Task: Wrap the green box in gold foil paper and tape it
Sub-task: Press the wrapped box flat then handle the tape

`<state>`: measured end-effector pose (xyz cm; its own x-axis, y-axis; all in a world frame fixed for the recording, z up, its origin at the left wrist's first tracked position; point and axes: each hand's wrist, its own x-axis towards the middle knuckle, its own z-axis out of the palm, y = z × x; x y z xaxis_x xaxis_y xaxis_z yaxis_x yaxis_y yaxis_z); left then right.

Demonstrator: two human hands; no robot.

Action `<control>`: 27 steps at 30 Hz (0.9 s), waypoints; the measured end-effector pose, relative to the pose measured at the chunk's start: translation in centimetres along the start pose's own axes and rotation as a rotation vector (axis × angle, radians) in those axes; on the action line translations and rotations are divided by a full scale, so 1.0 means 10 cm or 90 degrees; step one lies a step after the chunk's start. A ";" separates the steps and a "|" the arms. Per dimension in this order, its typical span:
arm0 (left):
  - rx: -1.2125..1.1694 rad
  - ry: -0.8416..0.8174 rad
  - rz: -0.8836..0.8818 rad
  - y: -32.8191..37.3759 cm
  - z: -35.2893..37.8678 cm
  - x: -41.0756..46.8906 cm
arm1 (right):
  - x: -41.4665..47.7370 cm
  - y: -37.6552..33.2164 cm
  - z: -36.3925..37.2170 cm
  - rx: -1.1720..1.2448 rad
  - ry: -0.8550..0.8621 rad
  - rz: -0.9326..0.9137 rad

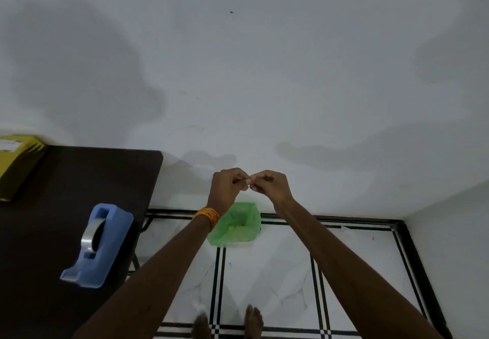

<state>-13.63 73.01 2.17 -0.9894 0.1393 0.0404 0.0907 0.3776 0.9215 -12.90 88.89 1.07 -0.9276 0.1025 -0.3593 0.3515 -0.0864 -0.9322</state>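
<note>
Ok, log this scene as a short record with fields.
hands: left hand and right hand raised, fingers curled, fingertips meeting; anything pinched too small to tell
floor: green plastic bag on white tiled floor by the wall, between the forearms
table: dark table at the person's left
on table: blue tape dispenser; gold-wrapped box at far corner, partly out of frame
left wrist: orange bangles

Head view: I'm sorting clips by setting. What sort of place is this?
Probably a room in a home: plain white wall, white floor tiles with black lines, and a dark table carrying a blue tape dispenser.
</note>
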 end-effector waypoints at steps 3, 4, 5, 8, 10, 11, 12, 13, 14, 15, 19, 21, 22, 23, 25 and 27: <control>0.004 0.014 -0.026 -0.32 0.12 0.05 | 0.18 0.28 0.00 0.064 -0.035 0.033; 0.008 0.020 -0.028 -0.44 0.17 0.05 | 0.23 0.35 -0.01 0.076 -0.040 0.042; 0.022 0.020 -0.033 -0.59 0.21 0.08 | 0.32 0.49 0.00 0.077 -0.041 0.051; 0.044 0.003 -0.044 -1.14 0.38 0.18 | 0.63 0.93 0.05 0.041 -0.034 0.066; 0.058 -0.014 -0.058 -1.48 0.48 0.24 | 0.82 1.24 0.07 0.012 -0.021 0.060; 0.062 -0.021 -0.073 -1.67 0.54 0.27 | 0.94 1.43 0.09 -0.005 -0.008 0.045; 0.059 -0.036 -0.077 -1.83 0.59 0.30 | 1.04 1.57 0.11 -0.020 0.014 0.031; 0.070 -0.056 -0.082 -2.02 0.66 0.32 | 1.14 1.77 0.12 -0.036 0.043 0.026; 0.094 -0.075 -0.071 -2.18 0.73 0.32 | 1.22 1.93 0.13 -0.050 0.078 0.023; 0.136 -0.091 -0.059 -2.39 0.83 0.33 | 1.34 2.17 0.12 -0.070 0.110 0.016; 0.302 -0.094 -0.024 -3.11 1.05 0.33 | 1.65 2.98 0.07 -0.202 0.173 -0.050; 0.345 -0.093 -0.006 -3.52 1.14 0.34 | 1.82 3.41 0.05 -0.262 0.180 -0.083; 0.368 -0.094 0.011 -3.68 1.16 0.34 | 1.88 3.56 0.03 -0.291 0.184 -0.099; 0.395 -0.087 0.033 -3.84 1.19 0.35 | 1.94 3.70 0.02 -0.318 0.187 -0.115; 0.440 -0.079 0.062 -4.24 1.28 0.35 | 2.11 4.04 0.02 -0.352 0.174 -0.126; 0.473 -0.076 0.079 -4.54 1.33 0.35 | 2.26 4.30 0.05 -0.382 0.160 -0.132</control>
<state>-19.68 68.52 -44.71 -0.9520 0.3026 0.0457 0.2942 0.8640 0.4085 -18.82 87.00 -47.14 -0.9510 0.2916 -0.1025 0.2468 0.5166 -0.8199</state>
